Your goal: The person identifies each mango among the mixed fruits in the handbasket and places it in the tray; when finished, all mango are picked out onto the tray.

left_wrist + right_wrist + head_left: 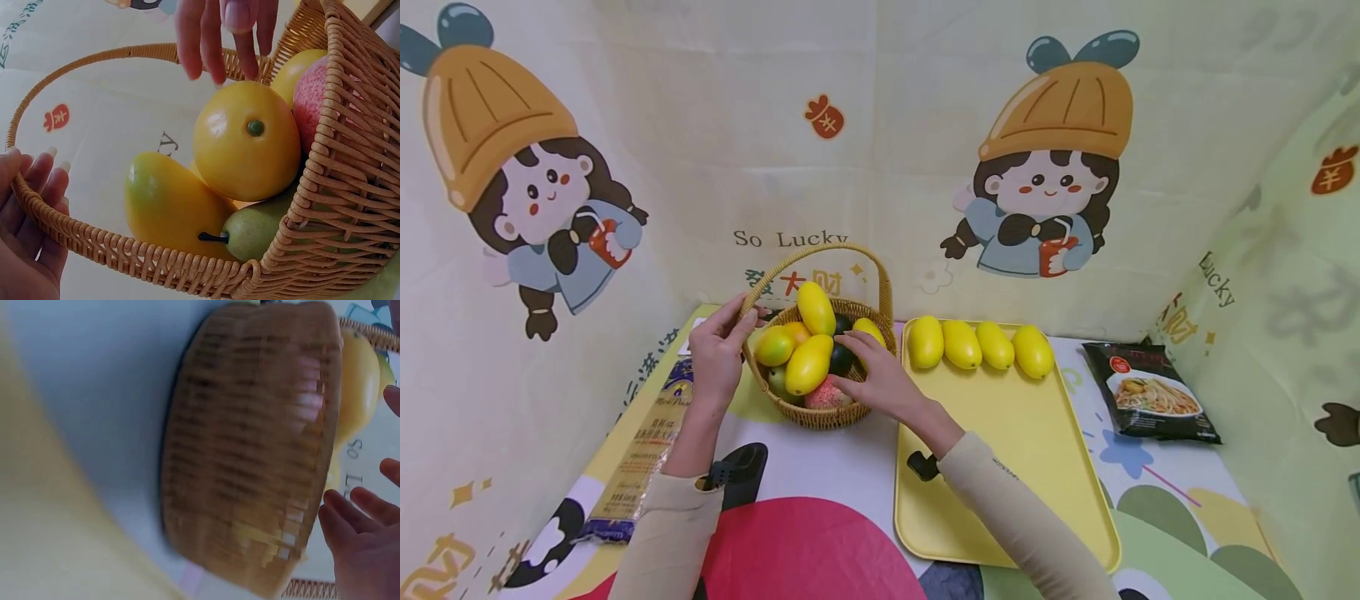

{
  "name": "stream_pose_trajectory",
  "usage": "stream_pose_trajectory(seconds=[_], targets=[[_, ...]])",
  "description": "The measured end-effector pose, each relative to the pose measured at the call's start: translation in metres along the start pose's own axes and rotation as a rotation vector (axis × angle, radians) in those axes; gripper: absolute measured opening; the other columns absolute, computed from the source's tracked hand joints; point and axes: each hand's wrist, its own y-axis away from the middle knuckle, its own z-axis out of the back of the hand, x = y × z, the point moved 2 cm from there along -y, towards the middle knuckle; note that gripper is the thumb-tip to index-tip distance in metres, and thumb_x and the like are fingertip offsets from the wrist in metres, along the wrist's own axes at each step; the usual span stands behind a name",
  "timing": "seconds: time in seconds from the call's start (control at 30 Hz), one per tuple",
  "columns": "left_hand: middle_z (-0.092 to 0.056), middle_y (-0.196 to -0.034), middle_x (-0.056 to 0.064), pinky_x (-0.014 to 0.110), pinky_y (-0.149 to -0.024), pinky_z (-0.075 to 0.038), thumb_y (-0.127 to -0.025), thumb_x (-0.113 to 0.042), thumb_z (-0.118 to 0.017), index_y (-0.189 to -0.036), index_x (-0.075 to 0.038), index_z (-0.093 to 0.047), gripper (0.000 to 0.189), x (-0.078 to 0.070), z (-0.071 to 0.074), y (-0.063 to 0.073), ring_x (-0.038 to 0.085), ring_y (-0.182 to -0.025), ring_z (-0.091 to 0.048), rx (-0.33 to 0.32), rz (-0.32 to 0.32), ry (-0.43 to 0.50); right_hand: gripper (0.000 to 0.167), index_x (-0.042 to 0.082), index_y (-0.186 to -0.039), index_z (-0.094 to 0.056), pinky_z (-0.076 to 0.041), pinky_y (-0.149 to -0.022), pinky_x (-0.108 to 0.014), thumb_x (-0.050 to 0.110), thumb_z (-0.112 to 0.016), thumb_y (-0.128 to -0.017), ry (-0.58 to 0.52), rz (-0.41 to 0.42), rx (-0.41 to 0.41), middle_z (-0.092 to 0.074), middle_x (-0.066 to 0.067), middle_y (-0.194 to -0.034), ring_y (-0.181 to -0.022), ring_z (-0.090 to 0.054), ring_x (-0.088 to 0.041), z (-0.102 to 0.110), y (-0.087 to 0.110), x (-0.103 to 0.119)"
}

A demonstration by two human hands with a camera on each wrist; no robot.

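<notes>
A wicker basket [818,419] full of fruit stands on the table, its tall handle [886,287] arching over it. My left hand [717,354] holds the left side of that handle between thumb and fingers. Over the basket's right side hovers my right hand [883,379], fingers loosely spread and nothing in its grasp. In the left wrist view its fingertips are close above a yellow mango [244,140]. Another mango [816,308] leans up at the back; a green pear [265,228], a pinkish-red fruit [829,394] and dark fruits [841,358] lie around them.
Right of the basket lies a yellow tray [1000,467] with several mangoes [961,344] lined along its far edge. A black noodle packet [1150,392] lies at the far right. A long pasta bag [643,454] lies at left, partly behind my left forearm. Printed cloth walls surround the table.
</notes>
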Motion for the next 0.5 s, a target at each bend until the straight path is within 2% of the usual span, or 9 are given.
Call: stream_pose_trajectory(seconds=[0.2, 0.43, 0.5], targets=[[-0.073, -0.105, 0.005, 0.012, -0.084, -0.054, -0.101, -0.028, -0.058, -0.133, -0.019, -0.064, 0.034, -0.001, -0.001, 0.0, 0.015, -0.092, -0.068, 0.007, -0.005, 0.004, 0.078, 0.021, -0.15, -0.042, -0.047, -0.11, -0.044, 0.05, -0.073, -0.084, 0.032, -0.028, 0.034, -0.038, -0.006, -0.156, -0.137, -0.048, -0.027, -0.016, -0.004, 0.017], [-0.073, -0.102, 0.002, 0.012, -0.063, -0.05, -0.101, -0.028, -0.059, -0.132, -0.019, -0.065, 0.033, -0.002, 0.0, 0.001, 0.017, -0.092, -0.068, -0.004, -0.02, -0.002, 0.083, 0.029, -0.151, -0.04, -0.051, -0.104, -0.041, 0.061, -0.07, -0.081, 0.086, -0.098, 0.043, -0.032, -0.005, -0.159, -0.126, -0.056, -0.025, -0.031, -0.009, 0.032], [-0.073, -0.101, 0.002, 0.013, -0.064, -0.049, -0.101, -0.027, -0.059, -0.132, -0.017, -0.066, 0.033, -0.003, 0.0, 0.001, 0.019, -0.092, -0.068, 0.0, -0.029, 0.004, 0.084, 0.031, -0.151, -0.038, -0.053, -0.1, -0.042, 0.063, -0.07, -0.081, 0.092, -0.122, 0.045, -0.031, -0.003, -0.159, -0.123, -0.058, -0.023, -0.036, -0.01, 0.035]])
